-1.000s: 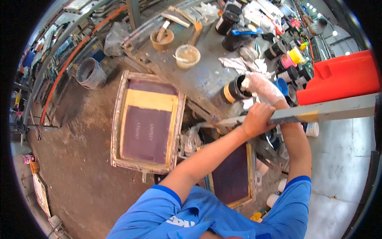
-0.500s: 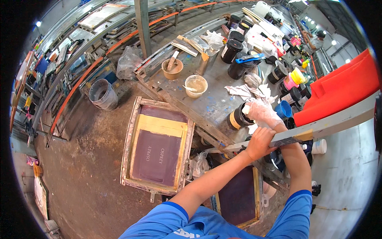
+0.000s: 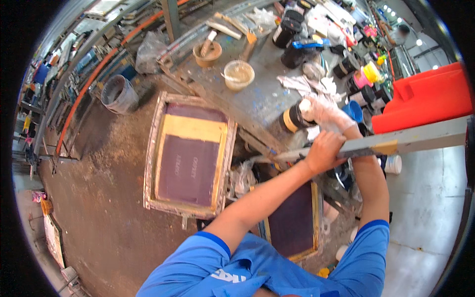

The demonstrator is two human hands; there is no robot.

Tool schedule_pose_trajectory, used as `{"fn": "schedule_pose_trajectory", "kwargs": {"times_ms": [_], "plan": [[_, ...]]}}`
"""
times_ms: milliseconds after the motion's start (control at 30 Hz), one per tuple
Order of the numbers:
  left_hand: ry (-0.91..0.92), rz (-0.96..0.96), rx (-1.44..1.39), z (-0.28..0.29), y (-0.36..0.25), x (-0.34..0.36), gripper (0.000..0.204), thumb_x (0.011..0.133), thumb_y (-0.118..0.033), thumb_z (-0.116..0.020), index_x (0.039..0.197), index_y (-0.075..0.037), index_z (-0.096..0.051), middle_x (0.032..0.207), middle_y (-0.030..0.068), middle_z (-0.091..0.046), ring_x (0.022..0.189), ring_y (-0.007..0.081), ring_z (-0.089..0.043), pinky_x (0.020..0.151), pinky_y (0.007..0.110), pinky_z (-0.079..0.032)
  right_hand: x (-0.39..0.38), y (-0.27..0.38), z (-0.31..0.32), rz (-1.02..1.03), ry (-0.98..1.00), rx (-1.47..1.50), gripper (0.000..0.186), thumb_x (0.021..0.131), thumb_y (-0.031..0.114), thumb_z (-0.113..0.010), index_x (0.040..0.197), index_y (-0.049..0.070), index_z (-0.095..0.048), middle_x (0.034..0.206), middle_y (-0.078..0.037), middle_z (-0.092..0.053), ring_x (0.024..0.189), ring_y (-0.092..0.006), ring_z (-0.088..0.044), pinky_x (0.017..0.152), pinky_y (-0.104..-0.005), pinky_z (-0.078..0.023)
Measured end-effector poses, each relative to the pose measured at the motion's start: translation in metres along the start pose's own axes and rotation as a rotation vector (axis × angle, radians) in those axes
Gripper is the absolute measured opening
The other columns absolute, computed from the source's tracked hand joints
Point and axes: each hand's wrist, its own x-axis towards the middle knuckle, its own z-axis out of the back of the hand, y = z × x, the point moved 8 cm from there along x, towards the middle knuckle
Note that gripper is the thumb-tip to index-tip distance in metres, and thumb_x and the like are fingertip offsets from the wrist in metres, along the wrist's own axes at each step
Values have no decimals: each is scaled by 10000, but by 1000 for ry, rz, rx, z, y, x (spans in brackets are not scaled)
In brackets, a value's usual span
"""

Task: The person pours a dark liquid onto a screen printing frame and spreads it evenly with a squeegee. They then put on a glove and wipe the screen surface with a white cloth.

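Note:
My left hand (image 3: 325,152) is closed around a long grey metal bar (image 3: 420,132) at the right. My right arm passes beneath that bar, and my right hand (image 3: 320,110), in a cloudy plastic glove, is at the mouth of a black pot with a yellow band (image 3: 292,119). Its fingers are bent around something white that I cannot make out. White rags (image 3: 297,85) and a blue cup (image 3: 352,111) lie near the pot. A plastic tub of beige paste (image 3: 240,72) and a brown tub with a stick (image 3: 207,58) stand on the stained table (image 3: 262,105).
A framed purple screen (image 3: 185,173) is left of the table, another (image 3: 289,222) below the bar. A bucket (image 3: 118,94) stands on the floor by racks with an orange rail. Red plastic (image 3: 420,94), several ink containers (image 3: 346,64) and another person (image 3: 398,37) are at the right.
The whole view shifted down and then back up as my head moved. My hands stay in about the same places on the bar and at the pot.

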Motion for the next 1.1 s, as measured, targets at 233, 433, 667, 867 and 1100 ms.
{"fn": "schedule_pose_trajectory", "kwargs": {"times_ms": [233, 433, 667, 867, 1100], "plan": [[17, 76, -1, 6, 12, -4, 602, 532, -170, -871, 1054, -80, -585, 915, 110, -581, 862, 343, -571, 779, 453, -451, 13, 10, 1, 9, -73, 468, 261, 900, 305, -605, 968, 63, -675, 885, -127, -664, 830, -325, -647, 762, -462, -515], [38, 93, 52, 8, 18, -9, 603, 537, -174, -862, 1062, -62, -587, 956, 129, -588, 911, 356, -581, 815, 461, -463, 3, 42, 38, 262, -343, -176, 267, 905, 342, -616, 962, 86, -666, 820, -144, -618, 768, -321, -630, 691, -473, -482], [14, 46, 4, 6, 11, -4, 596, 552, -161, -862, 1061, -54, -571, 946, 133, -587, 866, 349, -570, 778, 446, -449, 25, -2, -11, 156, -167, -34, 237, 876, 246, -643, 1069, 108, -633, 899, -159, -686, 933, -352, -677, 808, -444, -514], [-23, 25, 21, 14, 11, -3, 584, 572, -151, -856, 1069, -49, -567, 943, 136, -588, 857, 351, -571, 769, 439, -450, 25, 14, -4, 45, -152, 109, 260, 834, 206, -666, 1076, 119, -631, 946, -174, -681, 927, -362, -672, 816, -451, -513], [-16, 40, 10, 9, 11, -5, 586, 578, -150, -850, 1077, -41, -563, 957, 142, -584, 862, 356, -564, 759, 438, -450, 25, 0, -26, 95, -265, 88, 169, 900, 207, -593, 1026, 103, -634, 882, -144, -682, 810, -353, -657, 730, -465, -507]]}}
